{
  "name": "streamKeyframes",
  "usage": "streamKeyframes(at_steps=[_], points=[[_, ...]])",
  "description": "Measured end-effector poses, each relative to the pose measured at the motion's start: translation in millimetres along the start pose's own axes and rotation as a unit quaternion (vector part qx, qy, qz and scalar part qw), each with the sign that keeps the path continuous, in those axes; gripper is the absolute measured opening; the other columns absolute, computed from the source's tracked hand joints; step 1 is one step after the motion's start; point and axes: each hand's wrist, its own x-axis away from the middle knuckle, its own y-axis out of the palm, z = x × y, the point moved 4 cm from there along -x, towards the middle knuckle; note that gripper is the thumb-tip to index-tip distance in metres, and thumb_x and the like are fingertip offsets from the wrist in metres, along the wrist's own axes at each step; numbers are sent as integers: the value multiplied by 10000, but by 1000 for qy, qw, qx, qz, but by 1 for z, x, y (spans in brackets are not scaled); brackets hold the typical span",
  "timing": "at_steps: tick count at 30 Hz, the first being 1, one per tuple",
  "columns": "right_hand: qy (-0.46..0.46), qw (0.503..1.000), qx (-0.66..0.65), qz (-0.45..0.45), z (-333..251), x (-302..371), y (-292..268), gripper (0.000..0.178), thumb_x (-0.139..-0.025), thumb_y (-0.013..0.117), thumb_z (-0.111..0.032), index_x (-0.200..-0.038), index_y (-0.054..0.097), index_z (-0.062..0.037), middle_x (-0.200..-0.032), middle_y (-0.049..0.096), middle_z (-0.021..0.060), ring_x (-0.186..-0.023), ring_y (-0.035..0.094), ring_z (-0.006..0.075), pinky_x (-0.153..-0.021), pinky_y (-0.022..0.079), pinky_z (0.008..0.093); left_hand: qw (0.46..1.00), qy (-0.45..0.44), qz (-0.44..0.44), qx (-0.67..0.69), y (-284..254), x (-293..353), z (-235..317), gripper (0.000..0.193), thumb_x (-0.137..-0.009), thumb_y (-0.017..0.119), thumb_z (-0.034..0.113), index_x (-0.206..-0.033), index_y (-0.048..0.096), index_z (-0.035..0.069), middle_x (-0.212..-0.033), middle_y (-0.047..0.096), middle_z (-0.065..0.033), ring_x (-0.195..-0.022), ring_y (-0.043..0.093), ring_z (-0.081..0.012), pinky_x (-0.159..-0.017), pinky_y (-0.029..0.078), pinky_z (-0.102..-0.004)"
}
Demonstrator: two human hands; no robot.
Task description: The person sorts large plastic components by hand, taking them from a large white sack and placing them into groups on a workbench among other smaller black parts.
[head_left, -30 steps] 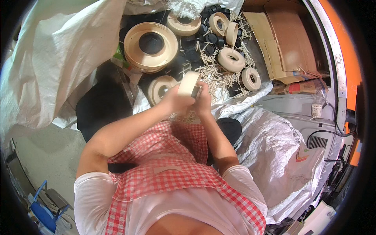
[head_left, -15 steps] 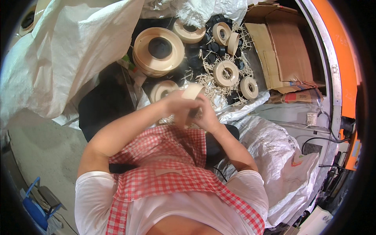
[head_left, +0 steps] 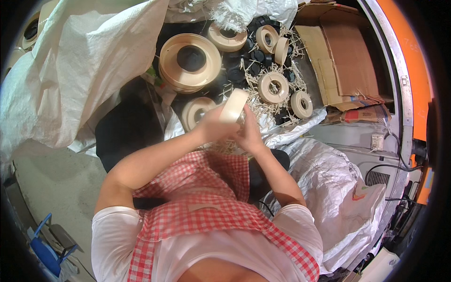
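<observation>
Both of my hands meet in front of my chest around one cream-coloured tape spool (head_left: 234,105), held on edge. My left hand (head_left: 213,126) grips it from the left and underneath. My right hand (head_left: 249,132) closes on its lower right side. Just beyond the hands lies a pile of similar cream spools (head_left: 272,87) among black caps (head_left: 257,56) and pale wood-wool strands. A large flat cream reel (head_left: 190,60) lies at the pile's left, and another spool (head_left: 196,111) sits right beside my left hand.
A big white woven sack (head_left: 80,70) drapes over the left side, and a second sack (head_left: 338,188) lies at the right. Flattened cardboard (head_left: 343,56) sits at the upper right beside an orange-and-white frame (head_left: 404,70). A blue object (head_left: 44,254) stands on the grey floor at the lower left.
The spool has turned in my hands from a broader face toward edge-on, and my view has shifted slightly so the pile sits higher in the picture.
</observation>
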Motion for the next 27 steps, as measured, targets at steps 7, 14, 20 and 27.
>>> streamKeyframes(at_steps=[7, 14, 20, 27], points=[[289, 955, -63, -34, 39, -17, 0, 374, -782, 645, -56, -1138, 541, -13, -1073, 607, 132, -972, 594, 204, -768, 504, 319, 950, 234, 204, -21, -50, 14, 76, 650, -766, 608, 48, -1349, 324, -5, -1146, 541, -103, -973, 552, -158, -827, 468, -294], [63, 966, 247, 46, 138, -56, 65, 608, -707, 746, -255, -1183, 500, 32, -1075, 590, 162, -952, 577, 258, -829, 465, 380, 849, 223, 428, -213, -116, 23, 117, 579, -846, 551, 135, -1360, 337, -23, -1295, 470, -190, -1184, 471, -230, -969, 378, -302], [258, 933, 239, -74, 170, -66, 65, 662, -746, 687, -259, -1281, 407, 14, -1123, 568, 167, -1024, 547, 243, -880, 435, 342, 651, 453, 295, -533, -63, 42, 109, 340, -762, 624, 58, -1085, 580, -38, -995, 615, -190, -848, 607, -289, -743, 480, -351], [119, 977, -174, -31, 58, -13, 13, 554, -796, 616, -208, -1279, 431, -10, -1071, 572, 90, -977, 539, 186, -854, 435, 269, 756, 129, 253, -590, -13, 25, 17, 544, -748, 668, 165, -1237, 457, 53, -1094, 575, -149, -976, 578, -285, -826, 474, -342]])
